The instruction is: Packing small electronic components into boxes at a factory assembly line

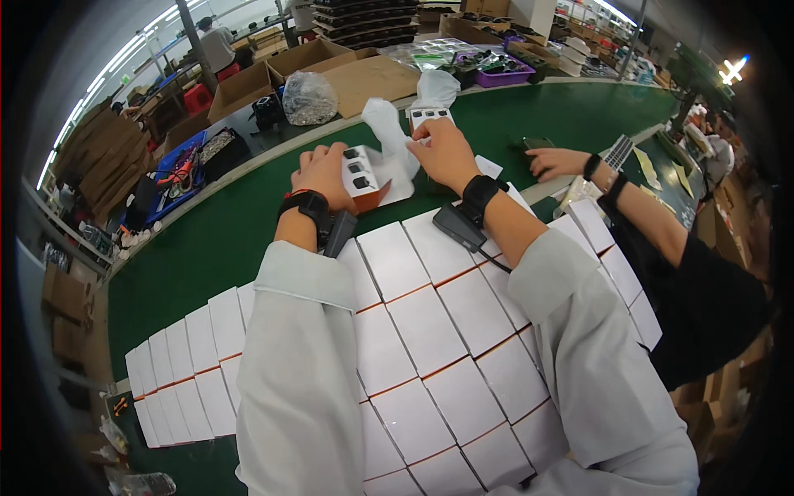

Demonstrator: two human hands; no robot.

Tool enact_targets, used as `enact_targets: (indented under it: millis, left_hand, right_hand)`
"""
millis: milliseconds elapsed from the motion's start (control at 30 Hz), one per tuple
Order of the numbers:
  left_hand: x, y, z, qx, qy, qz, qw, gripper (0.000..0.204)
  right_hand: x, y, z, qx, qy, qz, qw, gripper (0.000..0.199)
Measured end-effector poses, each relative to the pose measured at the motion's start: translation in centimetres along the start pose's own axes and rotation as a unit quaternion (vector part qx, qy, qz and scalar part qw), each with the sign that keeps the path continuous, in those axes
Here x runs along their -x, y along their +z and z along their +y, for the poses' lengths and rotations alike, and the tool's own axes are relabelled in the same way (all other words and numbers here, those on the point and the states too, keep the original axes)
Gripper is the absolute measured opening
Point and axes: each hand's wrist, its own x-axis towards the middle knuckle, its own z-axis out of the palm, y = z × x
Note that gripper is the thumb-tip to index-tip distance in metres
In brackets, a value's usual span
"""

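Observation:
My left hand point(324, 175) grips the side of a small white and orange box point(361, 172) with dark pictures on its face. White plastic wrap point(387, 132) stands up beside that box. My right hand point(447, 155) is closed, its thumb and fingertips together at the edge of the wrap; what lies between them is hidden. Just beyond its knuckles is a second white box point(430, 113) with dark pictures, a clear-white bag point(436, 87) behind it. Rows of white boxes point(401, 260) with orange edges lie under and around my forearms.
A green work surface point(207, 248) curves across. From the right, a co-worker's hand point(558, 163) reaches toward a dark flat object point(538, 143). Open cartons point(244, 93), a bagged bundle point(310, 97), a blue tray point(178, 178) and a purple bin point(504, 76) line the far side.

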Motion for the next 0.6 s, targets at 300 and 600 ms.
enact_targets:
  millis: [300, 600]
  left_hand:
    - [-1.0, 0.3, -1.5, 0.087, 0.128, 0.065, 0.986, 0.115]
    - [-4.2, 2.5, -1.9, 0.098, 0.009, 0.147, 0.984, 0.085]
  right_hand:
    - [0.0, -0.8, 1.6, -0.035, 0.138, 0.011, 0.990, 0.074]
    - [0.1, -2.4, 1.2, 0.013, 0.032, 0.088, 0.996, 0.065]
